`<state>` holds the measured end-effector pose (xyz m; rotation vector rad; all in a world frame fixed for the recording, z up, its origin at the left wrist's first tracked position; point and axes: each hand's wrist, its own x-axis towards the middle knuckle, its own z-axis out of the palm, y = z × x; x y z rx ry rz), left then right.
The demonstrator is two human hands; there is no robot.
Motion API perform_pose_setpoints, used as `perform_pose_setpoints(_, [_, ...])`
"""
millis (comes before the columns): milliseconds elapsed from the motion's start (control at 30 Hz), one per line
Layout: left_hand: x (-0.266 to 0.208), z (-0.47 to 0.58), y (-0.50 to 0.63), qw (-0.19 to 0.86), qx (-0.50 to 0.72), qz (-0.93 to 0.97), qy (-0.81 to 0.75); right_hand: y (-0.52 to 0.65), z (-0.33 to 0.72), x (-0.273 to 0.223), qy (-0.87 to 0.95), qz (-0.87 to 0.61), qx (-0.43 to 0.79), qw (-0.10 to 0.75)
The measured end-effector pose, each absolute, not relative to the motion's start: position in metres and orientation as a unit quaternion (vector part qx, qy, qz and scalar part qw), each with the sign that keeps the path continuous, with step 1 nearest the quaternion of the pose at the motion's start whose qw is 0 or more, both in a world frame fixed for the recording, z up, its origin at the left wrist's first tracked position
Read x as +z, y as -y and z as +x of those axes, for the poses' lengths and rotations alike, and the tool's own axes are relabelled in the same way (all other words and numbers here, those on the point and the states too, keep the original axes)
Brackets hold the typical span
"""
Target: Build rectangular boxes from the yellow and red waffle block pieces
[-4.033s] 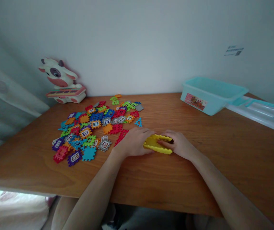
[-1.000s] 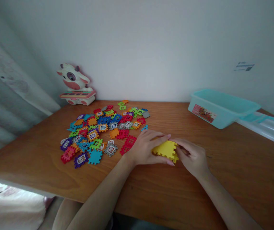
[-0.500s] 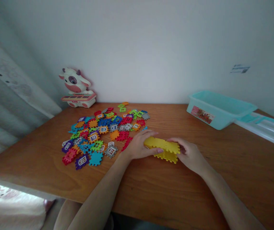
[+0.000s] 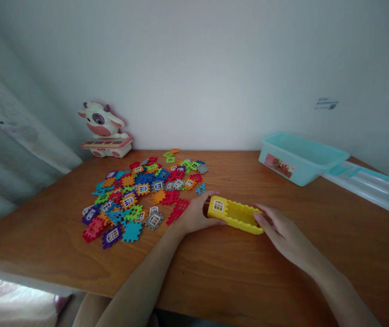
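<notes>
Brown wooden desk [image 4: 214,272] up against the pale wall [image 4: 194,91], and on its near middle sits our yellow toothed trough [image 4: 242,215], right of the colourful pieces [image 4: 143,177]! Its long axis runs left to right, the right end angled nearer, hollow side up, white window [image 4: 219,205] at the left end. Left hand [image 4: 194,215] clamps that left end; right hand [image 4: 283,229] has fingers and thumb at the other, whether pinching I can't tell.
</notes>
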<state>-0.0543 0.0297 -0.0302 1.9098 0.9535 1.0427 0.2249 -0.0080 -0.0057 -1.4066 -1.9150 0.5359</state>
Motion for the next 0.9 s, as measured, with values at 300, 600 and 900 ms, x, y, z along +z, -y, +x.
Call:
perform_pose_setpoints(300, [-0.032,-0.035,-0.026,0.605,0.452,0.556,-0.347,0.023,0.235,-0.013,0.686,-0.545,0.332,0.351])
perform_pose_setpoints(600, [-0.034,-0.026,-0.026,0.633,0.462,0.523,-0.335,0.036,0.242,-0.023,0.625,-0.579,0.364,0.377])
perform_pose_setpoints(900, [-0.034,-0.024,-0.027,0.561,0.434,0.593,-0.383,0.023,0.254,-0.039,0.597,-0.645,0.255,0.403])
